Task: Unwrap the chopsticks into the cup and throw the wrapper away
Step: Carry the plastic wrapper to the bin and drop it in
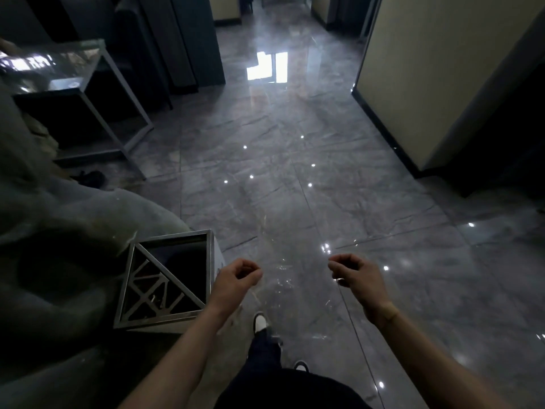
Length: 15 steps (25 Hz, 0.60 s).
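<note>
I stand on a glossy grey tiled floor. My left hand (236, 277) hangs just right of a square metal bin (169, 280) with a cut-out lid half and a dark open half. Its fingers are curled closed with nothing visible in them. My right hand (354, 271) is out in front over the floor, also loosely curled and holding nothing that I can see. Neither chopsticks, cup nor wrapper shows in the head view.
A grey sofa (59, 246) fills the left side behind the bin. A glass-topped metal side table (73, 93) stands farther back left. A cream wall corner (427, 98) juts in at the right. My shoes (261, 321) are below, on open floor stretching ahead.
</note>
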Each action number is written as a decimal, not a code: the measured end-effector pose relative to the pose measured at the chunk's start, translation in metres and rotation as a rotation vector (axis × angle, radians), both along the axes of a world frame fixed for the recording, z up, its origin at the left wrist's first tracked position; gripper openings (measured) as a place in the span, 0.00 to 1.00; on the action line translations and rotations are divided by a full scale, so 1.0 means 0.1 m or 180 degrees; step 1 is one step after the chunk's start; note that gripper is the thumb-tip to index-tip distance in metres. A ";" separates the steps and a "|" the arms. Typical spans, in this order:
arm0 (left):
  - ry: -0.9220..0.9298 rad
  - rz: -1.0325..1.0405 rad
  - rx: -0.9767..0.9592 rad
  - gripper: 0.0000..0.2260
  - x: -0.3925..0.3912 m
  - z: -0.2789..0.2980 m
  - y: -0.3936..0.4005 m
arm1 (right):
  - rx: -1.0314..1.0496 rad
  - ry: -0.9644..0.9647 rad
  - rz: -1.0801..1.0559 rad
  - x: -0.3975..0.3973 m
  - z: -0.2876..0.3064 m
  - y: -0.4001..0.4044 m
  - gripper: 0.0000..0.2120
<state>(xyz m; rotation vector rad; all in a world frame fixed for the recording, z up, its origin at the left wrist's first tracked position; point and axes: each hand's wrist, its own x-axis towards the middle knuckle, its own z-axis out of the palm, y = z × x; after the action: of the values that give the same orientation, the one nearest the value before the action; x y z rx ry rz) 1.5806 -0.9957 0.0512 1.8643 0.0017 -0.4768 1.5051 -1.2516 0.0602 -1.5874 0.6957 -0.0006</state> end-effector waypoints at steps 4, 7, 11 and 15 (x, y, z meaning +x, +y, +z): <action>-0.0044 0.0206 -0.0130 0.02 0.52 -0.05 -0.02 | -0.0025 0.0037 0.0210 0.63 -0.01 -0.04 0.04; -0.0055 0.0399 -0.0260 0.03 0.99 -0.08 0.04 | -0.0083 0.0030 0.0389 1.24 0.03 0.01 0.03; -0.0082 0.0690 -0.0359 0.06 1.45 -0.14 0.26 | -0.0211 0.0092 0.0745 2.02 0.12 0.17 0.01; -0.0097 0.1136 -0.0276 0.05 1.75 -0.22 0.65 | -0.0310 0.0134 0.1313 2.74 0.15 0.53 0.03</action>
<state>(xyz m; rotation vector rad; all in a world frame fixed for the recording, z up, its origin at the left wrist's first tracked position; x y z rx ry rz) 1.7556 -0.9304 0.0295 1.7382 0.2845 -0.1978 1.7791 -1.1991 0.0750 -1.8048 0.3943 0.3071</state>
